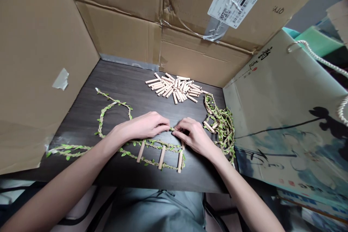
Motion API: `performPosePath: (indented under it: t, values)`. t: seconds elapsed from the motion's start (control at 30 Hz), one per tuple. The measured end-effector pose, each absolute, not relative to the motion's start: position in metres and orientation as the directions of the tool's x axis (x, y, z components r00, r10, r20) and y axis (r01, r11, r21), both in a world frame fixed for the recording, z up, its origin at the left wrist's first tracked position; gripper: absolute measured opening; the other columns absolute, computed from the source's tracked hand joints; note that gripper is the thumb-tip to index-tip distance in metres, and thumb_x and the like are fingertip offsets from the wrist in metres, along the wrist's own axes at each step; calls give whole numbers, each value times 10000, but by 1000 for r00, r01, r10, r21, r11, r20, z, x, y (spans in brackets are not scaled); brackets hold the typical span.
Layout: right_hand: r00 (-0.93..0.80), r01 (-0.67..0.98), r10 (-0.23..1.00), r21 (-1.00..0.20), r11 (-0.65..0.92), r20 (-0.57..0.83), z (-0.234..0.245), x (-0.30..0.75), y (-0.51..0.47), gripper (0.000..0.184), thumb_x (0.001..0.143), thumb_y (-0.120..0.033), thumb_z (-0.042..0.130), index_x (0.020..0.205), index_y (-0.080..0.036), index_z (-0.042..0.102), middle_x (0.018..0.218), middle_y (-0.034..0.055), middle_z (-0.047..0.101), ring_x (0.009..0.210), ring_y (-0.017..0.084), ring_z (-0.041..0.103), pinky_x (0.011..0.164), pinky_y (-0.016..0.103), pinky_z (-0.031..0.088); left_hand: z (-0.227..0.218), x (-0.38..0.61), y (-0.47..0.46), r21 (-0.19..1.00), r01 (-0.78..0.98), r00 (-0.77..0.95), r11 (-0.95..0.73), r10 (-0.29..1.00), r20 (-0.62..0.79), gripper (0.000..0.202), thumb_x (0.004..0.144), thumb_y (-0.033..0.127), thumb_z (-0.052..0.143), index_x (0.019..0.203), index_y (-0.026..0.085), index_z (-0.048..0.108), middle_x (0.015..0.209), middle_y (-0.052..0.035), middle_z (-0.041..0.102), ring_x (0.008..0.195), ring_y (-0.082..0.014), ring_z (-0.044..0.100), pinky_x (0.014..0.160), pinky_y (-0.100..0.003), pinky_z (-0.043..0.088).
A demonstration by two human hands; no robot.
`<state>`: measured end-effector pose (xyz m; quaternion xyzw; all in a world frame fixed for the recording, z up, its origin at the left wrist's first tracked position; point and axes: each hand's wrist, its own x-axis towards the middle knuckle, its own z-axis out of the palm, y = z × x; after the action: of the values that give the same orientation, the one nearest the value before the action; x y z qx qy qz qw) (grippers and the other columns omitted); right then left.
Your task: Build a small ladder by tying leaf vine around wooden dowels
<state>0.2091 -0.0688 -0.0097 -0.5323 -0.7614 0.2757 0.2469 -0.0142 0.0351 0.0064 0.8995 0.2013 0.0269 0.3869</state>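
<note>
Between my two hands a short stretch of leafy twine (172, 129) shows, braided tan cord with small green leaves. My left hand (149, 125) pinches it from the left. From the right, my right hand (191, 133) closes its fingers on the same twine; its fingertips are partly hidden. Just below the hands lies a small ladder of twine with wooden rungs (161, 157). Another rung is partly covered by my right hand. Loose twine (101, 117) curls on the table to the left, its white-tipped end pointing away from me.
A pile of drilled wooden sticks (176, 87) lies at the back of the dark table (81, 116). Tangled leafy twine with a few sticks (224, 125) sits at the right. Cardboard walls (130, 36) rise behind and left; a printed paper bag (272, 116) stands right.
</note>
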Motion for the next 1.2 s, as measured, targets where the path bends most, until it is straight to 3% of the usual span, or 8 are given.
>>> performPosePath:
  t: [0.23, 0.53, 0.67, 0.77, 0.83, 0.93, 1.0, 1.2]
  values:
    - [-296, 613, 945, -732, 298, 137, -19, 209, -68, 196, 1029, -318, 649, 888, -189, 688, 877, 41, 689, 849, 189, 603, 812, 334, 441, 4, -17, 42, 742, 290, 934, -604, 349, -81, 368, 1050, 302, 494, 732, 176, 630, 650, 8, 623, 599, -118, 528, 628, -235, 337]
    - [-286, 589, 937, -735, 337, 200, -25, 211, -68, 242, 1041, -354, 627, 874, -190, 686, 856, 46, 678, 826, 192, 598, 778, 332, 455, 1, -17, 46, 741, 294, 939, -604, 327, -107, 368, 1065, 325, 490, 778, 180, 668, 641, 20, 631, 602, -111, 543, 644, -237, 349]
    - [-309, 638, 934, -688, 345, 181, -19, 212, -71, 211, 1034, -386, 632, 989, -197, 716, 929, 66, 687, 894, 214, 613, 815, 345, 496, 4, -18, 41, 671, 305, 936, -676, 341, -83, 323, 1058, 334, 517, 901, 188, 758, 816, -14, 715, 728, -132, 622, 712, -239, 402]
    - [-294, 704, 944, -634, 320, 150, -5, 215, -78, 262, 1011, -394, 666, 1187, -201, 686, 1048, 92, 681, 994, 245, 629, 892, 381, 527, 10, -19, 35, 521, 358, 906, -775, 424, 9, 269, 1024, 394, 590, 1122, 205, 755, 1086, -57, 722, 956, -193, 653, 806, -268, 434]
    - [-261, 759, 958, -589, 279, 118, 6, 219, -86, 279, 1014, -366, 663, 1252, -221, 667, 1072, 97, 672, 1035, 263, 640, 917, 406, 536, 16, -20, 31, 451, 370, 893, -812, 444, 68, 292, 991, 425, 641, 1160, 202, 725, 1163, -73, 701, 1050, -229, 631, 845, -293, 441]
    - [-286, 804, 958, -537, 256, 29, 16, 223, -102, 264, 1012, -348, 663, 1247, -228, 673, 1022, 93, 672, 968, 268, 660, 864, 413, 557, 22, -18, 22, 508, 295, 938, -809, 347, 9, 156, 989, 352, 658, 1050, 223, 721, 1024, -27, 717, 956, -195, 640, 814, -282, 430]
    - [-326, 780, 945, -568, 261, -13, 17, 222, -114, 245, 1037, -342, 621, 1249, -232, 676, 1060, 97, 678, 986, 262, 672, 889, 416, 566, 24, -17, 17, 546, 284, 954, -788, 292, -76, 85, 988, 285, 657, 1015, 244, 726, 943, 5, 716, 882, -173, 650, 769, -274, 413]
    - [-315, 675, 949, -697, 242, 25, 3, 215, -137, 248, 1071, -272, 554, 1279, -237, 684, 1128, 99, 695, 1051, 244, 655, 933, 414, 564, 16, -12, 12, 535, 296, 955, -791, 255, -151, 143, 978, 171, 626, 872, 214, 711, 858, 4, 686, 826, -171, 635, 722, -281, 371]
